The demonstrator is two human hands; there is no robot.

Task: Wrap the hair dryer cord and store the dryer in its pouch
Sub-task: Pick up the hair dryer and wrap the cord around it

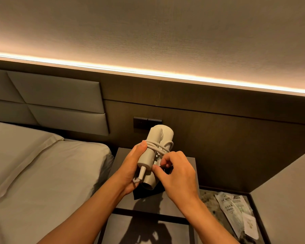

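Observation:
The white folded hair dryer is held up over the nightstand, its barrel pointing away from me. My left hand grips it from the left, thumb pressed on the white cord, which runs in a few loops around the body. My right hand pinches the cord's end beside the handle; the plug is hidden under its fingers. A dark flat thing, probably the pouch, lies on the nightstand under the dryer, mostly covered by my hands.
The grey nightstand stands between the bed on the left and a lower marble shelf with clear printed wrappers at the right. A dark switch panel sits on the wall behind. A padded headboard is at the left.

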